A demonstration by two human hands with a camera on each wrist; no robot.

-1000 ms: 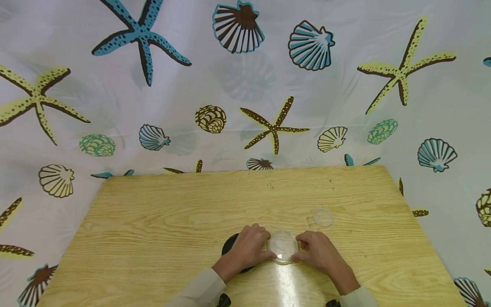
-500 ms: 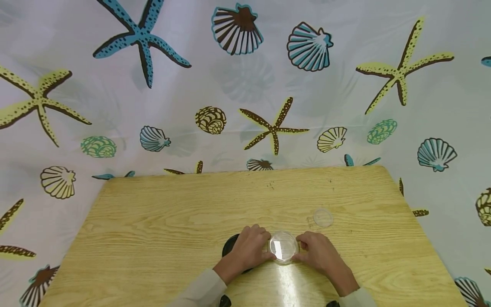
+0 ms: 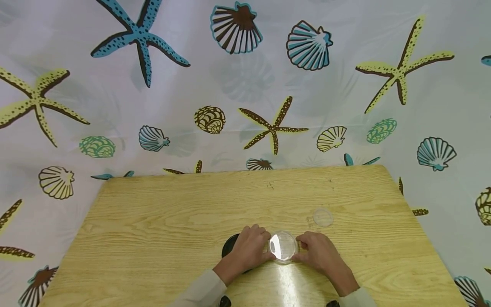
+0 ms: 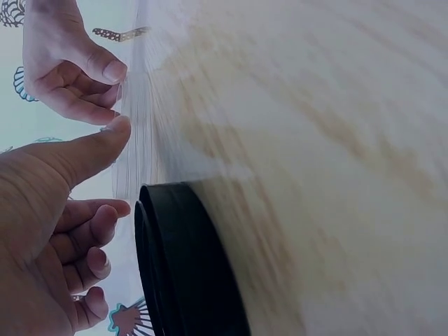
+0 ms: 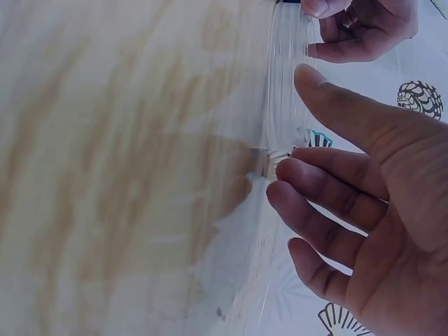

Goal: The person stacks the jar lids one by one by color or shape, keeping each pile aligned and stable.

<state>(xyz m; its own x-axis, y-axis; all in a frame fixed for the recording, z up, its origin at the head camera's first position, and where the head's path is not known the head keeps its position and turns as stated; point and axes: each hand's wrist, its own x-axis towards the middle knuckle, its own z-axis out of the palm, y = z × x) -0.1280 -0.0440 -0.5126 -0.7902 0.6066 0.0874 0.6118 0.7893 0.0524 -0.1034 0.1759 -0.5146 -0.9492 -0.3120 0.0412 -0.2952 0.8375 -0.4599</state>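
A clear round stack of shallow plastic pieces (image 3: 284,246), perhaps coasters or dishes, sits on the table between both hands. My left hand (image 3: 248,248) pinches its left rim between thumb and forefinger, the other fingers loosely bent. From the opposite side my right hand (image 3: 319,252) pinches the right rim with thumb and fingertips. Seen edge-on in the left wrist view, the clear stack (image 4: 138,140) shows several thin layers. A black round holder (image 3: 229,246) lies under my left hand and wrist, mostly hidden; its dark curved wall (image 4: 189,262) shows in the left wrist view.
Behind my right hand a clear flat disc (image 3: 323,217) with a small tab lies on the wooden table (image 3: 161,221). A pale curtain (image 3: 176,98) printed with shells and starfish hangs behind and along both sides of the table.
Both hands have stayed in place on the clear stack. The bright reflection on its top has grown from a small spot to a larger patch on the left.
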